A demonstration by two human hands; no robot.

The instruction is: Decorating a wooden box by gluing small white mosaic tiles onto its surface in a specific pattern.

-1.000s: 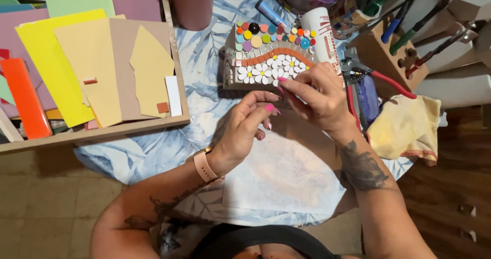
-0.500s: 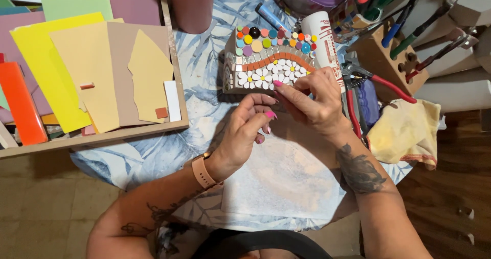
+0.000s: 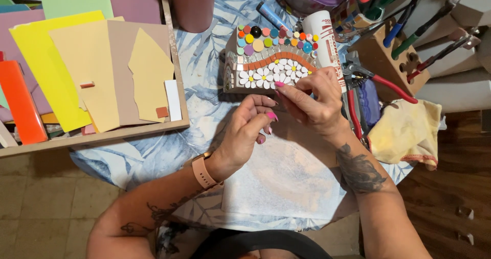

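Observation:
A house-shaped mosaic piece point(image 3: 266, 59) lies on the leaf-patterned cloth point(image 3: 199, 85). It carries round coloured tiles, an orange band and white daisy tiles. My right hand point(image 3: 313, 103) reaches to its lower edge, where the pinched thumb and forefinger touch the daisy row. Whether a small tile sits between the fingertips is hidden. My left hand point(image 3: 246, 131) rests just below the mosaic with its fingers curled and the palm turned away. A watch with a pink strap is on that wrist.
At the left a wooden tray point(image 3: 171, 59) holds coloured sheets. A dark red cup point(image 3: 193, 3), a blue marker point(image 3: 272, 16) and a white tube point(image 3: 323, 34) stand behind the mosaic. Red-handled nippers point(image 3: 381, 81), a wooden tool block point(image 3: 388, 54) and a yellow cloth point(image 3: 405, 132) lie right.
My right hand has moved up from my left hand's fingertips to the mosaic's lower edge. The left hand has stayed nearly where it was.

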